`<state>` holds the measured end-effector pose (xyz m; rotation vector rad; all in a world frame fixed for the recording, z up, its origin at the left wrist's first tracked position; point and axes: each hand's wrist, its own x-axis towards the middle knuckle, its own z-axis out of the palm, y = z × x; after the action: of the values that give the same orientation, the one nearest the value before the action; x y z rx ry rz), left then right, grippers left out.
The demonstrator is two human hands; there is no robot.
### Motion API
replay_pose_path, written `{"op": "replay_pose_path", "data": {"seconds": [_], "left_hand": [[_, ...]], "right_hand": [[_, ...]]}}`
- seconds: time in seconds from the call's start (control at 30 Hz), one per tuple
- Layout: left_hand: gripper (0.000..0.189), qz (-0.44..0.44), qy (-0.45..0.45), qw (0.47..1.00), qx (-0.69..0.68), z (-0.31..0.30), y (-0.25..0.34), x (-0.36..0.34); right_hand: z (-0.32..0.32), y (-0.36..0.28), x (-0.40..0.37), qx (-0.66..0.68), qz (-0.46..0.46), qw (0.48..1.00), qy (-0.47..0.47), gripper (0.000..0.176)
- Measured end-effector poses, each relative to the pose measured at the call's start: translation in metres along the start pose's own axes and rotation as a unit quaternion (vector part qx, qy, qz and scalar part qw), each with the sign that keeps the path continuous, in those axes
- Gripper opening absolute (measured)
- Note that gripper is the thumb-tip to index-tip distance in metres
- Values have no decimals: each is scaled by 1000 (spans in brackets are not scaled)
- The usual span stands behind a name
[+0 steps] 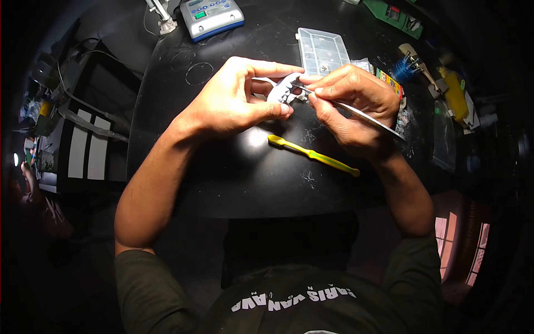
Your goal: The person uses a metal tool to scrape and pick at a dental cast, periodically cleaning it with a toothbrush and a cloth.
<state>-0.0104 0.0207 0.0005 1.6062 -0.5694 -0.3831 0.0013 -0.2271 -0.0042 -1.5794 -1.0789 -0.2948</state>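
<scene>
Between the thumb and fingers of my left hand (236, 97) is a pale dental cast (282, 91), its row of teeth facing right. My right hand (356, 103) grips a slim metal dental instrument (370, 118) like a pen. The instrument's tip is right at the teeth of the cast, and its shaft slants down to the right past my palm. On the black table below both hands lies a yellow toothbrush (314, 155), its head toward the left.
Behind my hands sits a clear compartment box (322, 47) with small pieces in it. A blue-and-white device (212, 18) with buttons stands at the back left. Along the right side are a green case (394, 18), blue wire (404, 69) and a yellow item (454, 92).
</scene>
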Motion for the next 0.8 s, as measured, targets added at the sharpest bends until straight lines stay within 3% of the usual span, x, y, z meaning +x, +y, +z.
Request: {"op": "replay_pose_path", "data": {"seconds": [0.23,0.8], "left_hand": [[64,3,-2,999,-51,2,2,-1],[60,16,28,996,81,2,-3,1]], "right_hand": [[-1,2,0,2,-34,999,-5,16],[5,2,-1,-4,-4,1000,13,14]]}}
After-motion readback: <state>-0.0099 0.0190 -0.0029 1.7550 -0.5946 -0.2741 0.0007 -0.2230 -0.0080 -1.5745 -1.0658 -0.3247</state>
